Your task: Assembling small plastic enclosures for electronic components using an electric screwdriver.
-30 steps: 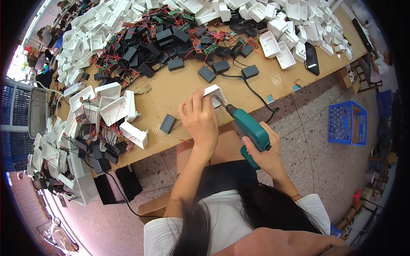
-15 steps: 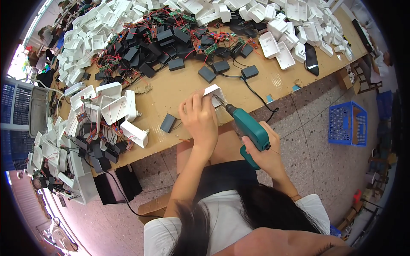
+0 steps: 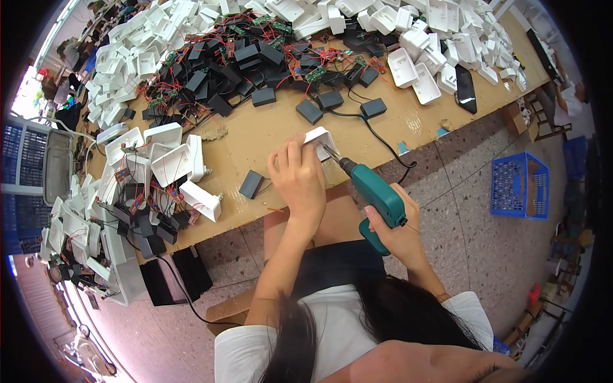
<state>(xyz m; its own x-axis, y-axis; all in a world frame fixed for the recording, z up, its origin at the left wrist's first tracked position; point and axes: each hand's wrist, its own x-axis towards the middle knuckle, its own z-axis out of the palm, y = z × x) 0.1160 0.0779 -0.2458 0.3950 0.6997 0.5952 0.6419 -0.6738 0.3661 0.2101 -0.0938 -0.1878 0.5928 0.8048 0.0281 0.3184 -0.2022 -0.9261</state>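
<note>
My left hand (image 3: 297,172) grips a small white plastic housing (image 3: 318,135) at the table's front edge, its fingers curled over the left side. In my right hand (image 3: 404,235) is a green pistol-shaped power screwdriver (image 3: 379,193), held by its handle. Its metal tip points up and left into the open side of the housing. What the tip touches inside is too small to tell. A black box-shaped module (image 3: 251,184) with a thin wire lies on the table left of my left hand.
Piled across the back are white housings (image 3: 131,70) and black modules (image 3: 249,57) with red wires and circuit boards. More parts heap at the left. A black phone (image 3: 466,89) lies at the right. A black cable (image 3: 383,142) hangs over the front edge. A blue crate (image 3: 520,186) stands on the floor.
The power screwdriver and my right hand have shifted very slightly right and down. My left hand and the white housing stay in place.
</note>
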